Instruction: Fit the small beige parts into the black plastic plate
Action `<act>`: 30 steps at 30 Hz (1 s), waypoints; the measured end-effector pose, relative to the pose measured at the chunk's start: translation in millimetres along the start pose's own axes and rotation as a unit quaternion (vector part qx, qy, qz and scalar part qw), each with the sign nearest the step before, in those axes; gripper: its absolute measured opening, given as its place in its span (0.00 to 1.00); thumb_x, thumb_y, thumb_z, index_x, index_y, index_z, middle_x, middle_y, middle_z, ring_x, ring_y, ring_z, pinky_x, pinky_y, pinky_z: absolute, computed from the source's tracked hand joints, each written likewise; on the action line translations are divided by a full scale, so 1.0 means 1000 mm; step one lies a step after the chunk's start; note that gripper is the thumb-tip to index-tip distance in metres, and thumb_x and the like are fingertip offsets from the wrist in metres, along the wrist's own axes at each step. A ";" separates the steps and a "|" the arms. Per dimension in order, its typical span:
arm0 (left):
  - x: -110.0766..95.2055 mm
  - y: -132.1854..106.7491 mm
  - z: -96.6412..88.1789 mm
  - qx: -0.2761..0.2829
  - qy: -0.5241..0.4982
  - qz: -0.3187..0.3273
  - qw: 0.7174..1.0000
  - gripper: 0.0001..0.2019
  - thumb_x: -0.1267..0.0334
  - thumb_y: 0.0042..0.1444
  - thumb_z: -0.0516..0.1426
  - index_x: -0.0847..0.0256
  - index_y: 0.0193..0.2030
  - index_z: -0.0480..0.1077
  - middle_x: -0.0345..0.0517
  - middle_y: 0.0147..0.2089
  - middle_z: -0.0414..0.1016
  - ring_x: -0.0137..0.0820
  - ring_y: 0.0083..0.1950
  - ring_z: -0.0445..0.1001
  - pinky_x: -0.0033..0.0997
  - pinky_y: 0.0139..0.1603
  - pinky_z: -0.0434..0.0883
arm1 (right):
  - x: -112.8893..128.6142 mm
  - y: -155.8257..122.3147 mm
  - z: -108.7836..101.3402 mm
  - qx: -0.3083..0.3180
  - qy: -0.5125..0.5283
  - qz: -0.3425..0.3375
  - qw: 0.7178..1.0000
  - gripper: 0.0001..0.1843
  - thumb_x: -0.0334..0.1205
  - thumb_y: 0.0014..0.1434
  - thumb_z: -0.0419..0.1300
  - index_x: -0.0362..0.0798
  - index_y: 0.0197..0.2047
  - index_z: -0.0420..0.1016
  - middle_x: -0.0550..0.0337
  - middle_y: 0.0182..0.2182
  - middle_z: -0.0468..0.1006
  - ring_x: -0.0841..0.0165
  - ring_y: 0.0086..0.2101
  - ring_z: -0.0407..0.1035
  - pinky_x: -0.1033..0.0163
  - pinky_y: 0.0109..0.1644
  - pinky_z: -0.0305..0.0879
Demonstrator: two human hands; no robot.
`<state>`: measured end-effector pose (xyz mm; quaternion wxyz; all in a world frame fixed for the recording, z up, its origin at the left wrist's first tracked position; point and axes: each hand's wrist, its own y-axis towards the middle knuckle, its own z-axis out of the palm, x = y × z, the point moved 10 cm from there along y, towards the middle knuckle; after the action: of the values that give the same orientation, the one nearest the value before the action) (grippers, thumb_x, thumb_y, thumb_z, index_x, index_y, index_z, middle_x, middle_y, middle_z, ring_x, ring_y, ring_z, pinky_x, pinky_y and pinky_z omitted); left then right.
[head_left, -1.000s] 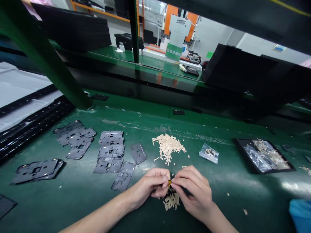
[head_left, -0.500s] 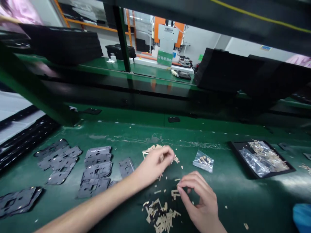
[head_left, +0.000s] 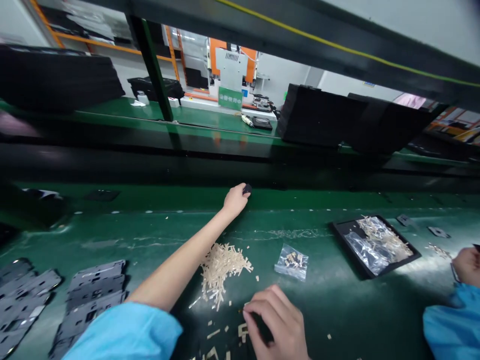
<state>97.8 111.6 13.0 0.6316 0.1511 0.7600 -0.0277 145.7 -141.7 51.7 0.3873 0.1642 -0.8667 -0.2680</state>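
Note:
My left hand (head_left: 235,200) reaches out to the far side of the green table, its fingers closed on a small black flat part (head_left: 246,189). Beneath that forearm lies a heap of small beige strips (head_left: 225,265). Closer in, my right hand (head_left: 279,320) has thumb and fingertips pinched together; whatever is between them is too small to make out. Beside its fingertips lies a beige angled piece (head_left: 242,330), with more loose pieces toward the bottom edge. A clear zip bag (head_left: 292,262) of small beige pieces lies beyond my right hand.
Dark flat plates (head_left: 95,287) lie overlapped in rows at left. A black tray (head_left: 407,257) holds plastic bags and beige scraps at right. Another person's hand (head_left: 467,265), with a blue sleeve, enters at the right edge. A dark shelf beam (head_left: 210,162) crosses behind the table.
My left hand has moved from the beige heap to the far side and closed on the black part there. My right hand stays pinched near the loose pieces. The view has shifted right.

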 end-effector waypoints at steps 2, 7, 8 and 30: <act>-0.003 -0.026 -0.009 0.009 -0.022 -0.013 1.000 0.15 0.61 0.63 0.47 0.69 0.45 0.68 0.44 0.43 0.70 0.39 0.43 0.71 0.37 0.41 0.70 | -0.002 0.001 -0.003 -0.003 0.019 0.037 0.999 0.08 0.26 0.52 0.53 0.46 0.29 0.71 0.58 0.24 0.72 0.68 0.26 0.66 0.63 0.29 0.64; -0.003 -0.138 -0.025 0.022 -0.083 -0.061 0.994 0.12 0.62 0.58 0.53 0.67 0.45 0.63 0.46 0.36 0.71 0.32 0.35 0.71 0.26 0.30 0.69 | -0.031 -0.006 0.008 0.032 0.121 0.225 0.966 0.05 0.31 0.51 0.57 0.46 0.25 0.70 0.60 0.22 0.72 0.71 0.23 0.65 0.67 0.24 0.61; 0.000 -0.162 -0.027 0.017 -0.104 -0.077 0.991 0.12 0.62 0.57 0.53 0.66 0.45 0.62 0.46 0.37 0.71 0.31 0.35 0.71 0.26 0.30 0.69 | -0.040 -0.012 0.014 0.041 0.149 0.272 0.950 0.05 0.33 0.51 0.57 0.45 0.25 0.70 0.60 0.22 0.72 0.71 0.22 0.65 0.68 0.23 0.61; -0.005 -0.272 -0.019 0.031 -0.094 -0.108 0.989 0.03 0.67 0.55 0.54 0.59 0.32 0.60 0.39 0.30 0.63 0.27 0.31 0.64 0.24 0.29 0.62 | -0.026 -0.028 0.043 0.104 0.265 0.340 0.896 0.05 0.35 0.50 0.59 0.45 0.25 0.69 0.60 0.24 0.73 0.73 0.23 0.67 0.68 0.23 0.65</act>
<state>8.8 -144.0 -19.1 0.6888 0.0837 0.7076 -0.1334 131.4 -137.2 -4.2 0.6511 -0.0358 -0.7578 0.0249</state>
